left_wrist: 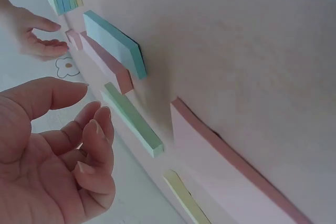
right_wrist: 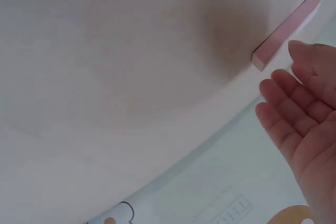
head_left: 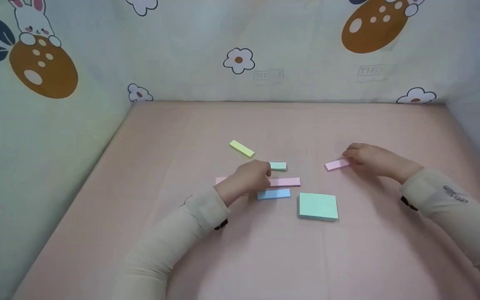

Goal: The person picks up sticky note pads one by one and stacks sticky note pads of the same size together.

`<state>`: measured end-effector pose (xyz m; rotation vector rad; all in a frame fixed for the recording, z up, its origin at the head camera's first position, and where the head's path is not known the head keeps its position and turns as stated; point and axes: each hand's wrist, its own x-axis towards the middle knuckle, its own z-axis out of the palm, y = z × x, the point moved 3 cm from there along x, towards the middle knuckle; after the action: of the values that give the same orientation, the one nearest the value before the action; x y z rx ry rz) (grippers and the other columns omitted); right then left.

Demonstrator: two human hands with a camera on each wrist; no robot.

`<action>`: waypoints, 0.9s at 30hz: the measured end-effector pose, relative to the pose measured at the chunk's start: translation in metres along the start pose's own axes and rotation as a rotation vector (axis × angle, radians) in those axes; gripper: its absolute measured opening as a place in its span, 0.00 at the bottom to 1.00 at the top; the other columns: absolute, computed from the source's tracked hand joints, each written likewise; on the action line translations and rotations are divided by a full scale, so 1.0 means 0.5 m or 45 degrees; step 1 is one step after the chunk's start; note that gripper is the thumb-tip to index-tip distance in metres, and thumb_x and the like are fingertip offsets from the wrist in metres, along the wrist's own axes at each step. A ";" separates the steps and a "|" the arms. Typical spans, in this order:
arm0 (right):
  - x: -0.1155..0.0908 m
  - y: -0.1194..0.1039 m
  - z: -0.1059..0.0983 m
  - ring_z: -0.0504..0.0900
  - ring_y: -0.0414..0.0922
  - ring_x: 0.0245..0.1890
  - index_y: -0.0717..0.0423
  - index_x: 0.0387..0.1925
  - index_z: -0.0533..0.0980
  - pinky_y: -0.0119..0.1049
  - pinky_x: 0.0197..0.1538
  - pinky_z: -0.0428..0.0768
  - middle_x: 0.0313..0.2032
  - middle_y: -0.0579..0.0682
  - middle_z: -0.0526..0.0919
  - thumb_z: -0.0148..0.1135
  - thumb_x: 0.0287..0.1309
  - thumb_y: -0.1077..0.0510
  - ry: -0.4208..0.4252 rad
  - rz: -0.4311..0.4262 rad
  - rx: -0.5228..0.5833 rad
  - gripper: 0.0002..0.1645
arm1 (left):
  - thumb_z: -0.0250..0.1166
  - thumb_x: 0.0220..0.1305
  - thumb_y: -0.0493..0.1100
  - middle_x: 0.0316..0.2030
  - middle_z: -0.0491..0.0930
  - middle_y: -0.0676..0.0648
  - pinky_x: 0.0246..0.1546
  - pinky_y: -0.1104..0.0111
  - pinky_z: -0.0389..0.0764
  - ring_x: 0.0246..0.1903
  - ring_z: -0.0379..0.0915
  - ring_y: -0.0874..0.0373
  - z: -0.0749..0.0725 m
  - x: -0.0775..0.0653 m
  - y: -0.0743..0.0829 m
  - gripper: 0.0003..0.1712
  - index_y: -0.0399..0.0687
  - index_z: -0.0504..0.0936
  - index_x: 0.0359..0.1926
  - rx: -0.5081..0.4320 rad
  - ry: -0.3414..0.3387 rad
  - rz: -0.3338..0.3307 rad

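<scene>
My left hand [head_left: 248, 177] hovers over a cluster of small paper-like strips, its fingers [left_wrist: 100, 156] loosely bent and nothing between them. Beneath and around it lie a green strip [head_left: 278, 166], a blue strip [head_left: 274, 194] and a pink strip [head_left: 285, 182]. A second pink strip [head_left: 220, 180] shows mostly hidden behind that hand; it looks large in the left wrist view. My right hand [head_left: 375, 160] is at the right end of a separate pink strip [head_left: 336, 164]. Its thumb [right_wrist: 304, 51] is close to this strip, the fingers relaxed; contact is unclear.
A thick pad [head_left: 318, 206], green on top with coloured layers at its side, lies right of the blue strip. Farther back sits a yellow strip [head_left: 242, 148]. Patterned cloth walls [head_left: 181, 50] border the pink tabletop [head_left: 256, 258].
</scene>
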<state>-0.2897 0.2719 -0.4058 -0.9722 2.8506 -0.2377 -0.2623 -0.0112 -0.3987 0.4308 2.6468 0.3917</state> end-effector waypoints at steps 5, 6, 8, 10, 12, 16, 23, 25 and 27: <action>0.019 0.006 0.008 0.77 0.53 0.40 0.68 0.43 0.77 0.47 0.44 0.76 0.38 0.58 0.79 0.64 0.45 0.71 -0.042 -0.022 0.007 0.18 | 0.58 0.59 0.40 0.39 0.79 0.47 0.36 0.67 0.73 0.32 0.70 0.57 0.003 0.002 -0.003 0.13 0.42 0.77 0.46 -0.024 0.003 -0.019; 0.021 0.008 0.009 0.77 0.52 0.39 0.68 0.42 0.77 0.46 0.44 0.76 0.38 0.57 0.79 0.64 0.45 0.71 -0.043 -0.032 0.006 0.18 | 0.58 0.59 0.40 0.39 0.79 0.47 0.36 0.67 0.73 0.32 0.70 0.58 0.004 0.003 -0.004 0.13 0.42 0.77 0.46 -0.027 0.003 -0.021; 0.025 0.010 0.013 0.77 0.50 0.38 0.67 0.41 0.78 0.45 0.43 0.76 0.36 0.56 0.78 0.64 0.45 0.71 -0.043 -0.051 -0.004 0.16 | 0.58 0.59 0.40 0.39 0.78 0.47 0.34 0.68 0.73 0.31 0.70 0.58 0.006 0.004 -0.006 0.13 0.42 0.77 0.46 -0.036 -0.003 -0.026; 0.027 0.013 0.017 0.76 0.49 0.36 0.67 0.40 0.78 0.45 0.42 0.76 0.35 0.55 0.78 0.64 0.45 0.71 -0.040 -0.057 -0.010 0.15 | 0.58 0.59 0.40 0.39 0.78 0.47 0.33 0.69 0.72 0.31 0.70 0.58 0.007 0.005 -0.008 0.13 0.42 0.77 0.46 -0.046 -0.008 -0.024; 0.029 0.013 0.018 0.75 0.48 0.35 0.66 0.40 0.78 0.45 0.41 0.76 0.34 0.54 0.78 0.64 0.46 0.71 -0.037 -0.055 -0.015 0.15 | 0.58 0.59 0.40 0.39 0.78 0.47 0.32 0.69 0.72 0.31 0.69 0.58 0.008 0.006 -0.009 0.14 0.42 0.77 0.46 -0.051 -0.012 -0.019; 0.031 0.014 0.019 0.74 0.47 0.33 0.66 0.40 0.78 0.44 0.40 0.76 0.34 0.54 0.78 0.64 0.46 0.70 -0.043 -0.009 -0.012 0.15 | 0.59 0.59 0.40 0.37 0.78 0.47 0.30 0.70 0.71 0.30 0.69 0.58 0.008 0.007 -0.008 0.13 0.42 0.77 0.46 -0.041 -0.005 -0.002; 0.049 -0.003 0.019 0.73 0.47 0.33 0.65 0.42 0.77 0.44 0.40 0.74 0.37 0.55 0.78 0.62 0.48 0.67 -0.059 0.096 0.060 0.16 | 0.59 0.59 0.40 0.40 0.79 0.47 0.35 0.68 0.73 0.32 0.70 0.58 0.009 0.007 -0.002 0.14 0.42 0.77 0.46 -0.020 0.002 0.022; 0.058 -0.014 0.018 0.73 0.47 0.34 0.65 0.42 0.77 0.44 0.41 0.74 0.37 0.55 0.78 0.62 0.49 0.66 -0.049 0.096 0.071 0.15 | 0.59 0.59 0.40 0.41 0.79 0.46 0.37 0.67 0.74 0.32 0.70 0.58 0.009 0.007 0.000 0.14 0.42 0.77 0.46 -0.005 0.008 0.041; 0.068 -0.026 0.017 0.73 0.47 0.34 0.64 0.42 0.77 0.44 0.41 0.74 0.37 0.55 0.78 0.62 0.49 0.66 -0.035 0.078 0.070 0.15 | 0.59 0.59 0.40 0.41 0.80 0.46 0.37 0.67 0.74 0.32 0.70 0.58 0.009 0.008 0.003 0.14 0.41 0.77 0.46 0.010 0.013 0.063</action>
<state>-0.3071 0.2400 -0.4139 -0.8693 2.8275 -0.2927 -0.2633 -0.0075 -0.4036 0.4989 2.6527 0.4000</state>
